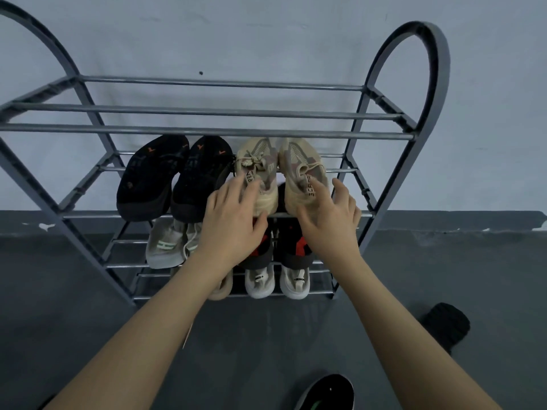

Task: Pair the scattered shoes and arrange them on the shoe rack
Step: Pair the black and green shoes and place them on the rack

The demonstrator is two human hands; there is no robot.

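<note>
The step in hand appears to be seating the pair of beige knit sneakers with drawstring laces [278,176] on the second tier of the grey metal tube shoe rack with arched ends [207,131], just beside the pair of black shoes with small orange marks [174,179] on the same tier. The left hand [233,214] lies over the heel of the left sneaker, fingers fairly straight and spread, thumb curved under near the front bar; the right hand [328,214] touches the right sneaker's collar with loosely bent, spread fingers, and whether either truly grips cannot be told. Both forearms reach forward and slightly inward. Lower tiers hold more pairs. The next move likely calls for fetching the dark shoe with a green stripe [325,392] on the floor
</note>
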